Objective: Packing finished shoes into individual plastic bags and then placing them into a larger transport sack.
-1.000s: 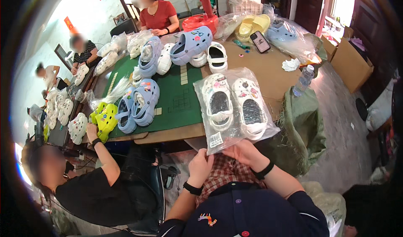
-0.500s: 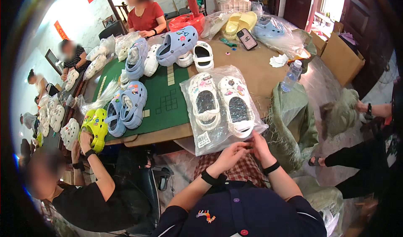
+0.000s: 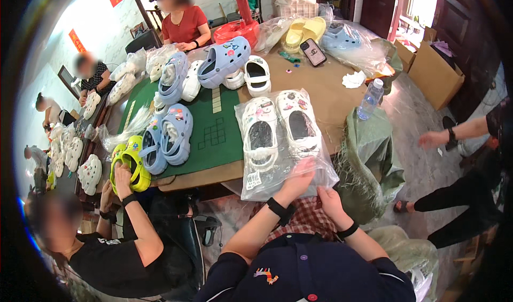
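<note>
A pair of white clogs [image 3: 299, 124] with colourful charms lies in a clear plastic bag [image 3: 271, 191] on the near table edge. My left hand [image 3: 299, 180] reaches to the bag's near end, fingers stretched toward the heel of the right-hand clog. Those fingertips are blurred, and whether they lie inside or over the plastic I cannot tell. At the bag's near right corner, my right hand [image 3: 331, 201] pinches the plastic edge between thumb and fingers. A printed label [image 3: 253, 181] sits at the bag's lower left.
Blue clogs [image 3: 176, 133] and white clogs [image 3: 258, 73] stand on a green mat [image 3: 214, 155]. To my left, a person holds lime-green clogs [image 3: 140, 168]. A bottle [image 3: 370, 99], a phone [image 3: 313, 52] and yellow slides [image 3: 304, 32] are rightward or farther back. A green woven sack [image 3: 368, 157] hangs alongside.
My left hand has moved up to the clog's heel. My right hand has come slightly down, holding the bag's corner. The person at right no longer holds a green sack.
</note>
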`<state>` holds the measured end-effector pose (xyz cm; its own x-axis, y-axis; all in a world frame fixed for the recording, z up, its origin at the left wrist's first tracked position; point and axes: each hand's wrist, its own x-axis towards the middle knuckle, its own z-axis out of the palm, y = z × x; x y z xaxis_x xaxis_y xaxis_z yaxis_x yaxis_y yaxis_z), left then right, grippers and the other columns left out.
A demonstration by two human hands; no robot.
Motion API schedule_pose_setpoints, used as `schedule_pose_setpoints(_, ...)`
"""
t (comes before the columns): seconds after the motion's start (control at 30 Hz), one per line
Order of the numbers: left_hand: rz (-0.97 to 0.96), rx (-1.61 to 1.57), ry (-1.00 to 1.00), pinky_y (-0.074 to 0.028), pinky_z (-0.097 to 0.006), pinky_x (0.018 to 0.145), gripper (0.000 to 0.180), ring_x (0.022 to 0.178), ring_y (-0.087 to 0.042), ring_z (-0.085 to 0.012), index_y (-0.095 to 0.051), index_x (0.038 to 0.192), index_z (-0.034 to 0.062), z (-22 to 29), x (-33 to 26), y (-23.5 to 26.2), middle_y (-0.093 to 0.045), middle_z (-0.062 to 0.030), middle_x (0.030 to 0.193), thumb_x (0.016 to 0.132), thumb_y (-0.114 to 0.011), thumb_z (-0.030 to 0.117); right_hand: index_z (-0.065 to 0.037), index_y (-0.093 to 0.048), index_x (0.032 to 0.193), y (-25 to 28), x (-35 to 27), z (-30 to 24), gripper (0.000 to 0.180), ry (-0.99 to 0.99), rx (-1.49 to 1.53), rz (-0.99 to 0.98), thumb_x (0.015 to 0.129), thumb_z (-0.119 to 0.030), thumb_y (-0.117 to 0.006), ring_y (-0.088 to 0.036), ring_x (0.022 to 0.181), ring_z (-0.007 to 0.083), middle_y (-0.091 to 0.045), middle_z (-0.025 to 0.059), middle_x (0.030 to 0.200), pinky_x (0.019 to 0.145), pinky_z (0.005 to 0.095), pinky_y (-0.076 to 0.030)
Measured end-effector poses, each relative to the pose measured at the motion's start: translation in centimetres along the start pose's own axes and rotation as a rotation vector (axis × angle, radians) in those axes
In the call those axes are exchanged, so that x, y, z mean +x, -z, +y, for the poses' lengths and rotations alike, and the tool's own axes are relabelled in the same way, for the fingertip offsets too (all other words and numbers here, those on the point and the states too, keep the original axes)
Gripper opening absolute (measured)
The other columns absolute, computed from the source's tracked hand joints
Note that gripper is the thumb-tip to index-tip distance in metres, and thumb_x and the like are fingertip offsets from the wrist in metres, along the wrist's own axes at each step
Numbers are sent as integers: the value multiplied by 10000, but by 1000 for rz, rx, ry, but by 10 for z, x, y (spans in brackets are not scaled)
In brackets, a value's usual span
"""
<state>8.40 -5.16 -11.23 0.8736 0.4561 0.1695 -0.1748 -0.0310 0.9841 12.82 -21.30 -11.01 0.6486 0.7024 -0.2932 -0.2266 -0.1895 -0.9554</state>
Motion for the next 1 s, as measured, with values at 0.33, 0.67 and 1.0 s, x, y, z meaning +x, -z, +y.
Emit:
schedule_pose_setpoints(0.33,-193,666,-395,-458,-412,839,383,986,-596,-313,-601,1163,56,122,-76,15,-627,-170,1042,805,-677,170,21,-655,904,-1,-17,-35,286,138,-270,-95,930,-258,-595,-589,698,121,-662,69,782,638,293,-479)
schedule_pose_setpoints(0.67,349,1415,-426,-423,-411,842,444,1017,-532,-292,-639,1166,178,137,-69,60,-563,-89,1084,728,-656,107,-35,-558,1215,-53,-2,-89,411,847,-913,-32,824,-135,-635,-546,1112,315,-552,166,1240,950,411,-422)
schedule_pose_setpoints(1.0,133,1067,-530,-411,-469,974,387,1182,-531,-327,-645,1140,80,118,-75,45,-607,-118,1212,762,-591,18,-274,-357,1442,-78,71,-91,646,1041,-1598,397,835,-407,-533,-237,1395,359,-297,147,1499,1066,646,-156)
